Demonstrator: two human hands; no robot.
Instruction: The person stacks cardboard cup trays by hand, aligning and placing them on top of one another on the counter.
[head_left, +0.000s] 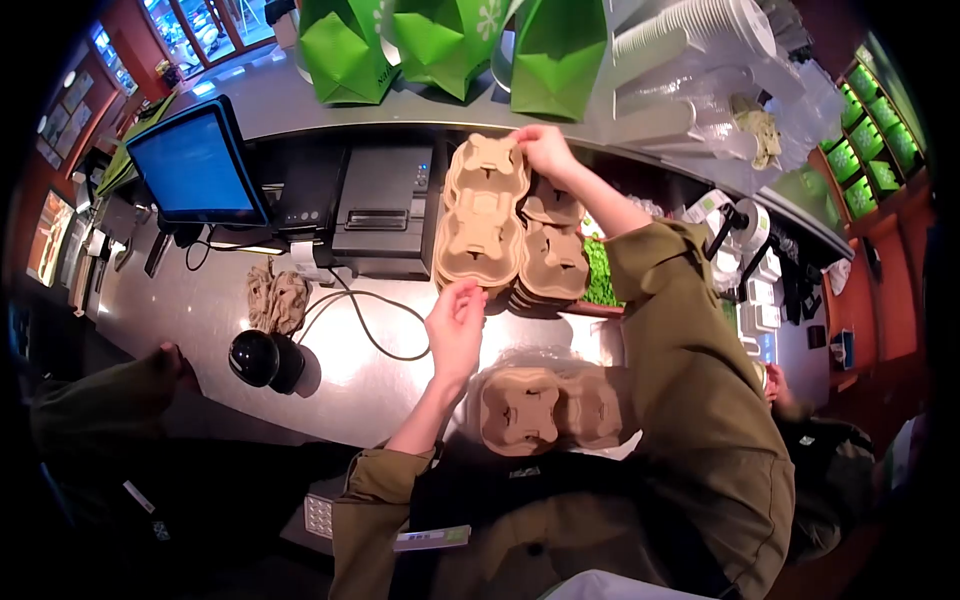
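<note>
A brown pulp cup carrier (480, 225) lies on top of a stack beside the printer. My right hand (548, 152) pinches its far end, fingers closed at the corner. At the near end, my left hand (456, 325) has its fingers curled against the carrier's edge; part of that grip is hidden. Directly to the right stands a second stack of cup carriers (553, 262). Close to my body, more carriers (520, 408) sit in clear plastic wrapping.
A black receipt printer (384, 212) and a blue-screened monitor (198, 162) stand left. Cables cross the steel counter (370, 385) near a black scanner (262, 358) and crumpled brown carrier pieces (277, 298). Green paper bags (445, 45) and plastic cups (690, 50) line the ledge. Other people stand at both sides.
</note>
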